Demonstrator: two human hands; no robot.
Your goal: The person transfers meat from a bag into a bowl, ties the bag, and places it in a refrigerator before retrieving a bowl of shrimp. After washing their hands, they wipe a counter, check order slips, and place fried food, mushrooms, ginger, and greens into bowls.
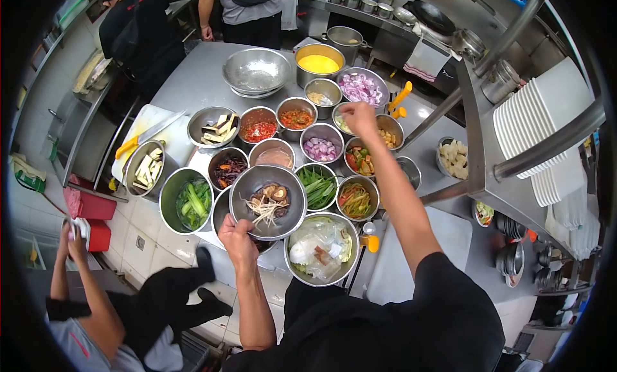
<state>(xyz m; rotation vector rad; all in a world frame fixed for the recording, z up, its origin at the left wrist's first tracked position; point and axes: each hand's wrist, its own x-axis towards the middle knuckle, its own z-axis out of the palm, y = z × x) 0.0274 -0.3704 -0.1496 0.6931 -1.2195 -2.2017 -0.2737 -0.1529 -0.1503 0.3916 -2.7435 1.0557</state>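
My left hand [238, 242] grips the rim of a steel bowl [241, 189], thumb on top, and holds it above the other containers. Brown mushroom pieces [271, 193] and pale thin strips [262, 211] lie inside it. Farther off, my right hand [357, 119] is over a small steel bowl [339, 108] with pale pieces in it, which it partly covers. Its fingers are bent together, and whatever they hold is hidden. Around the hands stand bowls of purple onion chunks [319, 149], green strips [317, 189] and sliced onion [360, 88].
A knife [149, 135] lies on a white cutting board [143, 123] at the left. A large bowl with a plastic bag [315, 250] stands close to my body. Metal shelving [472, 115] with stacked white plates [530, 131] rises at the right. Other people stand at the back and lower left.
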